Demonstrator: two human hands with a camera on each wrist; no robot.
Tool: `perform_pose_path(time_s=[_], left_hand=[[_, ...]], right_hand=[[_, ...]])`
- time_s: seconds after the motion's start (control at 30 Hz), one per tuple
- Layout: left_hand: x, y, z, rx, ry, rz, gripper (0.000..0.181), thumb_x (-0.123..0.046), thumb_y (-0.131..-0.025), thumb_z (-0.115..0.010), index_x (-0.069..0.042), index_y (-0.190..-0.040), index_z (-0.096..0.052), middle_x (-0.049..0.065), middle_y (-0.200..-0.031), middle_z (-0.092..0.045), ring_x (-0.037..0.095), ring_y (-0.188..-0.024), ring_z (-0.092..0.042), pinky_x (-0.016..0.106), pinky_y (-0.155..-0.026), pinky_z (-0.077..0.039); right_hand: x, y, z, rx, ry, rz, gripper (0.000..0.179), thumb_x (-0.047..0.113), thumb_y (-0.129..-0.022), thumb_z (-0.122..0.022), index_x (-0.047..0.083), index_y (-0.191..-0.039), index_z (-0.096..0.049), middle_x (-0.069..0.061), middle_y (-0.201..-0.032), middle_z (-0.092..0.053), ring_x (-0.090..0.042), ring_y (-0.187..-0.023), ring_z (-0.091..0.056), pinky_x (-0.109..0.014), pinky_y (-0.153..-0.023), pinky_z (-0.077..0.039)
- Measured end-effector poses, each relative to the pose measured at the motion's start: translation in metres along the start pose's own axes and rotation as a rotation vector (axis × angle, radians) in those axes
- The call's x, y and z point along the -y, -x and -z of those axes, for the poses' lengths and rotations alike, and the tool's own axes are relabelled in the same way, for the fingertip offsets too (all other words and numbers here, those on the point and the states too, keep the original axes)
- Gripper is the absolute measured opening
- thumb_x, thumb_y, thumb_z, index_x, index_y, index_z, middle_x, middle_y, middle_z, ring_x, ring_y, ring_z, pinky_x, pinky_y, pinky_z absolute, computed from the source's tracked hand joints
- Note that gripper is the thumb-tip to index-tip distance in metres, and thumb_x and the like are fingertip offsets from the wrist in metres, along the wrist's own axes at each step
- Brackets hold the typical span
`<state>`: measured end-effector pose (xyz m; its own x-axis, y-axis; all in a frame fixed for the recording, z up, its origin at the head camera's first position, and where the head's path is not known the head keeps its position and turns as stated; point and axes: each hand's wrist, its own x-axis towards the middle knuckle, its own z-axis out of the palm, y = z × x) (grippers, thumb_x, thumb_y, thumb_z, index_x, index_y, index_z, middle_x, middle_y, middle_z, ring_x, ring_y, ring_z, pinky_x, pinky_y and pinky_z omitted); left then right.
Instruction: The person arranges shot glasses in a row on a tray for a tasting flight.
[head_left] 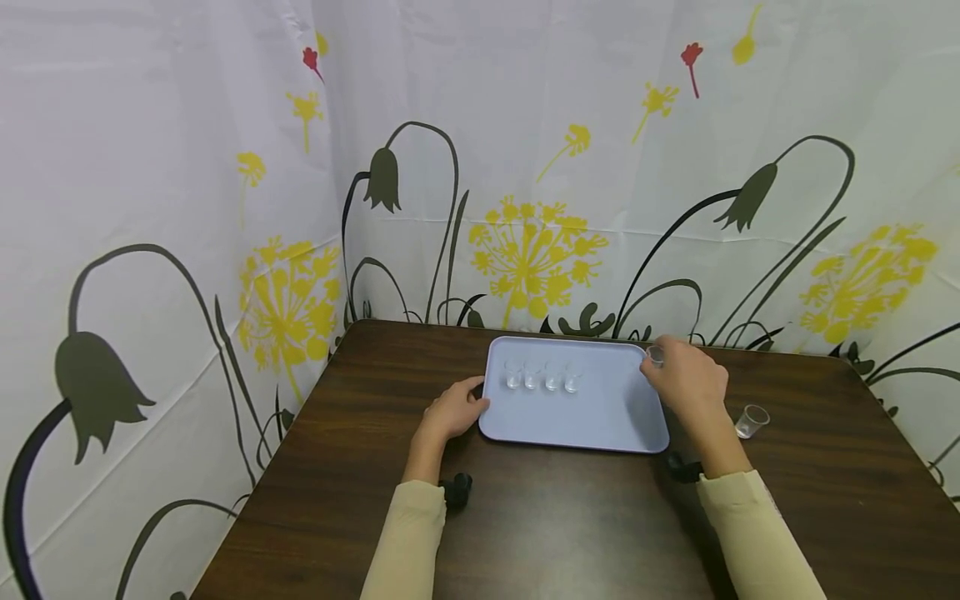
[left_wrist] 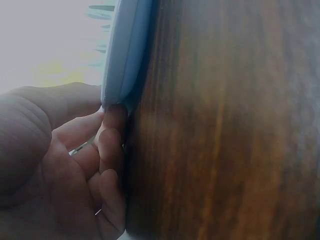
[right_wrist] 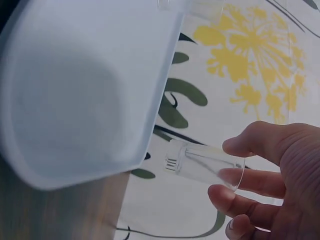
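A pale blue rectangular tray lies on the dark wooden table. Several small clear shot glasses stand in a row on its left half. My left hand grips the tray's left edge; the left wrist view shows the thumb at the rim and curled fingers low against the edge. Near the tray's far right corner, my right hand pinches another clear shot glass near its rim between thumb and fingers, its thick base pointing away from the palm.
One more clear shot glass is on the table to the right of my right wrist. Behind the table hangs a white curtain printed with yellow and grey-green flowers. Dark wrist cameras sit under both forearms.
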<state>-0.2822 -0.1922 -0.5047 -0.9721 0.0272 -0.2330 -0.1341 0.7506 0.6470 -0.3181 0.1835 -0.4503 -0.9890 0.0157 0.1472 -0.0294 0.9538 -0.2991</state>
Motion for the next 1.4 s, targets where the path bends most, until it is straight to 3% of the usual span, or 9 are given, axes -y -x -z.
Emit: perform_pose_path(time_s=[0.13,0.37,0.6,0.87,1.4], left_hand=[[0.002,-0.001,-0.001,0.0,-0.008,0.008,0.055,-0.031,-0.106,-0.063,-0.017,-0.158,-0.055,0.001,-0.089,-0.062,0.019,-0.074,-0.055,0.037,-0.071,-0.038],[0.034,-0.037,-0.016,0.02,-0.014,-0.01,0.06,-0.04,-0.104,-0.063,-0.022,-0.16,-0.053,-0.001,-0.088,-0.063,0.02,-0.074,-0.058,0.042,-0.069,-0.041],[0.049,-0.059,-0.029,0.027,-0.034,0.015,0.061,-0.044,-0.103,-0.064,-0.028,-0.161,-0.052,-0.004,-0.089,-0.065,0.019,-0.074,-0.06,0.04,-0.069,-0.041],[0.052,-0.063,-0.032,0.013,-0.03,0.012,0.06,-0.045,-0.102,-0.065,-0.028,-0.159,-0.054,-0.003,-0.088,-0.066,0.019,-0.073,-0.06,0.038,-0.067,-0.042],[0.052,-0.062,-0.03,0.021,-0.042,0.017,0.061,-0.047,-0.102,-0.065,-0.032,-0.16,-0.054,-0.004,-0.091,-0.067,0.018,-0.075,-0.061,0.039,-0.069,-0.043]], right_hand=[[0.007,0.001,-0.003,0.007,-0.004,0.025,0.045,0.038,-0.1,-0.062,0.013,-0.136,-0.07,-0.02,-0.124,-0.077,-0.046,-0.096,-0.073,-0.059,-0.066,-0.051],[0.017,0.002,-0.015,0.027,-0.014,0.083,0.046,0.039,-0.1,-0.063,0.018,-0.14,-0.069,-0.013,-0.113,-0.08,-0.038,-0.091,-0.074,-0.054,-0.061,-0.05],[0.024,0.003,-0.027,0.052,-0.046,0.124,0.043,0.04,-0.098,-0.065,0.019,-0.136,-0.071,-0.007,-0.107,-0.079,-0.035,-0.091,-0.074,-0.055,-0.064,-0.051],[0.032,0.005,-0.035,0.075,-0.062,0.165,0.042,0.037,-0.098,-0.072,0.018,-0.136,-0.071,-0.004,-0.108,-0.079,-0.03,-0.089,-0.073,-0.048,-0.062,-0.049],[0.041,0.007,-0.041,0.091,-0.059,0.19,0.041,0.036,-0.099,-0.074,0.021,-0.137,-0.072,-0.002,-0.112,-0.08,-0.035,-0.094,-0.076,-0.052,-0.064,-0.05]])
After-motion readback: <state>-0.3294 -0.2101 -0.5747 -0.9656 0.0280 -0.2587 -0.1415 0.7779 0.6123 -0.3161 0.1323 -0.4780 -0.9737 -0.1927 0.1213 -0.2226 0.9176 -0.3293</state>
